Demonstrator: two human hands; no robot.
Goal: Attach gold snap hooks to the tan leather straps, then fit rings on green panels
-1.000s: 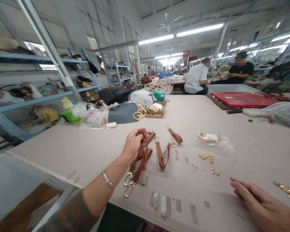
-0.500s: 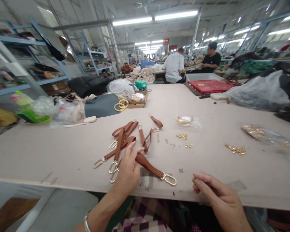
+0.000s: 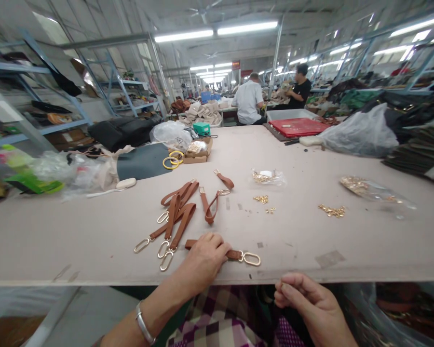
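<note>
My left hand (image 3: 207,255) is closed over the middle of a brown leather strap (image 3: 234,254), which lies near the table's front edge. The strap's gold oval clasp (image 3: 252,259) sticks out to the right of my fingers. My right hand (image 3: 304,294) is by the front edge, thumb and fingers pinched together; what they hold, if anything, is hidden. Left of my left hand lies a pile of similar brown straps (image 3: 185,224) with gold clasps. Two looser straps, one a folded strap (image 3: 210,212), lie just beyond.
Small gold fittings (image 3: 332,211) lie in little heaps on the table (image 3: 275,231). Plastic bags of fittings (image 3: 268,177) rest behind them. A cardboard box (image 3: 199,153), yellow rings (image 3: 171,161) and a red tray (image 3: 300,126) are farther back. Two people sit in the background.
My left hand has moved right and closed on the strap, which now lies apart from the pile. My right hand has shifted slightly left and nearer, still pinched.
</note>
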